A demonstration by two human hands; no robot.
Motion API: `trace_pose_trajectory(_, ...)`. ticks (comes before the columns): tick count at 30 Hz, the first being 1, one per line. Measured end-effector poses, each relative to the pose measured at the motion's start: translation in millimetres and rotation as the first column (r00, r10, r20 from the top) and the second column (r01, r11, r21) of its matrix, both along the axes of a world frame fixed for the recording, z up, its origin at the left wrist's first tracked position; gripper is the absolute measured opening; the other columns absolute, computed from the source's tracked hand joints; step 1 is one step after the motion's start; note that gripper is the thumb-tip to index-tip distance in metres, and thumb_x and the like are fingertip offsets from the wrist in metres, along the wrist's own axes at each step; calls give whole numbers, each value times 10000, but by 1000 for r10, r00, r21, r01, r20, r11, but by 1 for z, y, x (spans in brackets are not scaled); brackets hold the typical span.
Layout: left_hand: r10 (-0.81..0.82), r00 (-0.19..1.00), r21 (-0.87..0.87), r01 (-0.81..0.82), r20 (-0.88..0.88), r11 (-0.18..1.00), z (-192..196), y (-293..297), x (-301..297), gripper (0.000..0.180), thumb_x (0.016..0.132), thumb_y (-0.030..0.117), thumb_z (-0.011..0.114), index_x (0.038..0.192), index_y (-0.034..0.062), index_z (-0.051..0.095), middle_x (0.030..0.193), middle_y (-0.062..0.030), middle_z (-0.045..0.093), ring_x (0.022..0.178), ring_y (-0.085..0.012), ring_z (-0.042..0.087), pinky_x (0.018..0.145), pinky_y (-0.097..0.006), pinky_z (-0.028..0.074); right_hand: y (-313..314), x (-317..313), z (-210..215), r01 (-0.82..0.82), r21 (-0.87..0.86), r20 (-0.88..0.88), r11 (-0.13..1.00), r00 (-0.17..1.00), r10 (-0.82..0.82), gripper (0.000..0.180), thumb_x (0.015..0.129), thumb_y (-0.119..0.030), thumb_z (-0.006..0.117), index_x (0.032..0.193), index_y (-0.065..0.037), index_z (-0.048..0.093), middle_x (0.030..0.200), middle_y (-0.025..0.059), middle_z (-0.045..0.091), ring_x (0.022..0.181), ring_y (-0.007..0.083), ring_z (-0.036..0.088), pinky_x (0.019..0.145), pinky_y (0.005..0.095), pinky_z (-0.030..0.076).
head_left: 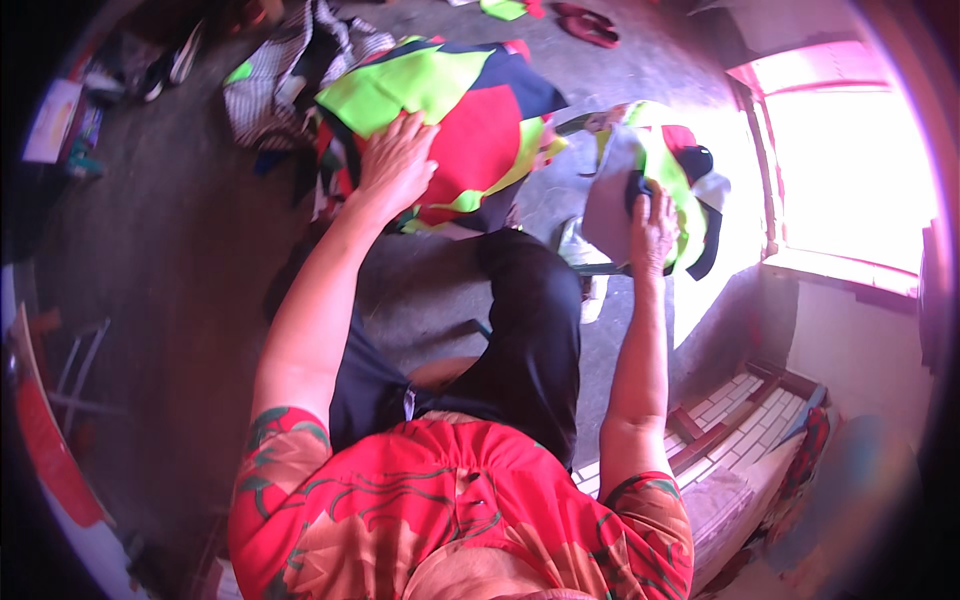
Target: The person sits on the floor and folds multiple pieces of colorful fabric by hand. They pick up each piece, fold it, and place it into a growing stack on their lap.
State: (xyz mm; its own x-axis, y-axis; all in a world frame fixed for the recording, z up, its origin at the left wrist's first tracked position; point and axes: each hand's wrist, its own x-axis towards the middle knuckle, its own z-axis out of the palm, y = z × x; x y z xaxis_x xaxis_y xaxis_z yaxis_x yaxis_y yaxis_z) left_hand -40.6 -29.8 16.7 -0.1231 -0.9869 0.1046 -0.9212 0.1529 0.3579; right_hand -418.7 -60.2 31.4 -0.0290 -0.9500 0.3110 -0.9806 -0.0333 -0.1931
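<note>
- Soft cloth pieces lie on a rough grey floor (pixel 180 250)
- The left hand (pixel 395 160) lies flat with spread fingers on a pile of red, neon-green and navy fabric (pixel 450 110)
- The right hand (pixel 652 225) is closed on a grey cloth piece (pixel 610 195) over a smaller green-and-red heap (pixel 680 170), in bright glare
- A checked cloth (pixel 265 80) lies just left of the big pile; a black-trousered leg (pixel 530 320) lies between the arms
</note>
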Motion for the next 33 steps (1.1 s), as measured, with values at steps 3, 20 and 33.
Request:
trace_pose_trajectory(3, 12, 999, 12, -11, -35, 1000, -4, 0, 4, 462, 791, 157, 612, 1223, 63, 477, 1328, -136, 418, 1244, -292, 382, 1006, -426, 329, 4, 4, 12, -140, 7, 87, 990, 987, 139, 418, 889, -246, 353, 1272, -126, 470, 1269, 149, 482, 1179, 321, 447, 972, 438, 332)
trace_pose_trajectory(20, 95, 992, -74, -90, 79, 993, -4, 16, -7, 494, 719, 170, 660, 1161, 7, 510, 1276, -183, 427, 1193, -310, 396, 954, -462, 320, 7, 10, -4, 105, -180, 561, 978, 828, 14, 239, 792, -149, 685, 996, -63, 596, 883, 52, 639, 820, 175, 608, 734, 307, 479)
trace_pose_trajectory(33, -2, 971, -207, -49, -237, 977, 7, 16, -1, 326, 763, 137, 652, 1064, 29, 587, 1206, -169, 519, 1135, -300, 487, 942, -406, 386, 47, -66, 57, 378, -149, 988, 914, 25, 150, 309, 922, -174, 480, 1165, 17, 491, 1051, 118, 576, 947, 220, 591, 811, 356, 507)
